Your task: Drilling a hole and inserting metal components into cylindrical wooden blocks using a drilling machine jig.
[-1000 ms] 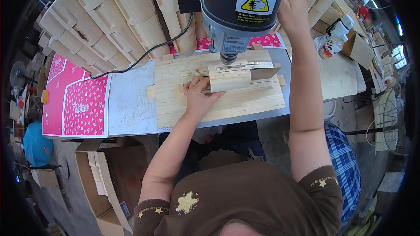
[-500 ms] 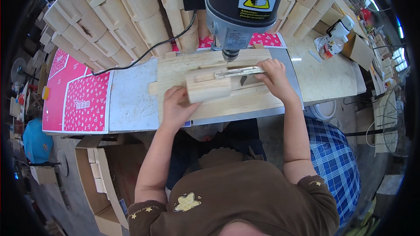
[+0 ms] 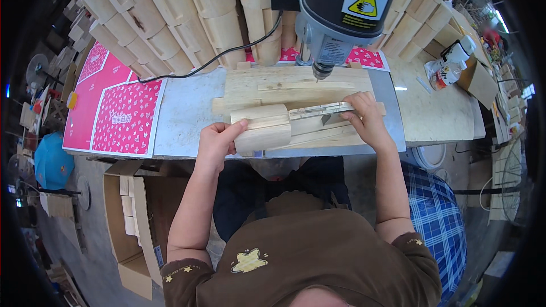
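Observation:
A pale wooden block (image 3: 263, 135) with a rounded face lies near the front edge of the wooden board on the bench. Gripping its left end is my left hand (image 3: 219, 141), thumb on top and fingers beneath. My right hand (image 3: 367, 119) is closed around the right end of a narrow, pale strip (image 3: 319, 110) with dark marks. The strip's other end meets the block's right side; whether they are joined I cannot tell. A small dark angled piece (image 3: 326, 119) shows under the strip. Behind it hangs the drill press chuck (image 3: 322, 70) with a thin bit, apart from the block.
The drill press (image 3: 341, 14) stands at the back of the bench, its black cable (image 3: 227, 52) running left. Tall stacks of wooden blocks (image 3: 165, 14) rise behind. Pink printed sheets (image 3: 125, 116) cover the left side. An open cardboard box (image 3: 128, 227) stands below left.
The block and strip have moved left and toward me, away from beneath the drill bit. My left thumb now lies on top of the block. The whole view has shifted a little.

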`<state>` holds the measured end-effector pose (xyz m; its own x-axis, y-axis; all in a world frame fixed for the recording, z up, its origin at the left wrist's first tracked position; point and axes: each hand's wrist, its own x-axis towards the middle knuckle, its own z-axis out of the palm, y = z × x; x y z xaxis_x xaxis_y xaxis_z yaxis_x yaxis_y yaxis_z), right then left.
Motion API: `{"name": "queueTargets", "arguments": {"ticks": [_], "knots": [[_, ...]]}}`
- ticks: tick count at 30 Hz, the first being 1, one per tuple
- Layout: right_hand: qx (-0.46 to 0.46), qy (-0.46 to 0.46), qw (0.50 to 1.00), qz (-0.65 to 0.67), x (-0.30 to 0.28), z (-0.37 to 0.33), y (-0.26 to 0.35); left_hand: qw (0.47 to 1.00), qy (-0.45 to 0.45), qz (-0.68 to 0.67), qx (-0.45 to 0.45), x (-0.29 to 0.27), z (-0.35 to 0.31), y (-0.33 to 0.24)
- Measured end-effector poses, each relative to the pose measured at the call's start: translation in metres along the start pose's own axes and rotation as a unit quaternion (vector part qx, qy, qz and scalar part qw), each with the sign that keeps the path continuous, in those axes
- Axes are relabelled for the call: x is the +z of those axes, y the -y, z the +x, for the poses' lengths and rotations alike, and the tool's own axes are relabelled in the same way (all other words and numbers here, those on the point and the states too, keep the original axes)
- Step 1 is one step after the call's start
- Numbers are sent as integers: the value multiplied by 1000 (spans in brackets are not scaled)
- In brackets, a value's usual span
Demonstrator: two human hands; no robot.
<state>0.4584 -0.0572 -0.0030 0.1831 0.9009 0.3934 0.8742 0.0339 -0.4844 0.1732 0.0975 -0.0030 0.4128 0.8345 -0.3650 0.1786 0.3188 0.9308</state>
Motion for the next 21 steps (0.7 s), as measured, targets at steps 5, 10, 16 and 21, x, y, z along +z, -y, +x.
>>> {"name": "queueTargets", "arguments": {"ticks": [5, 10, 16, 21], "knots": [[4, -27, 1000, -10, -2, -6, 0, 996, 39, -71, -39, 12, 18, 9], [8, -25, 999, -19, -1, -9, -2, 980, 152, -113, -69, 52, 24, 10], [20, -48, 997, -51, -9, -14, -13, 968, 216, -124, 24, 77, 28, 20], [40, -70, 993, -88, -8, -6, -28, 840, 81, 300, 446, 75, 33, 39]]}}
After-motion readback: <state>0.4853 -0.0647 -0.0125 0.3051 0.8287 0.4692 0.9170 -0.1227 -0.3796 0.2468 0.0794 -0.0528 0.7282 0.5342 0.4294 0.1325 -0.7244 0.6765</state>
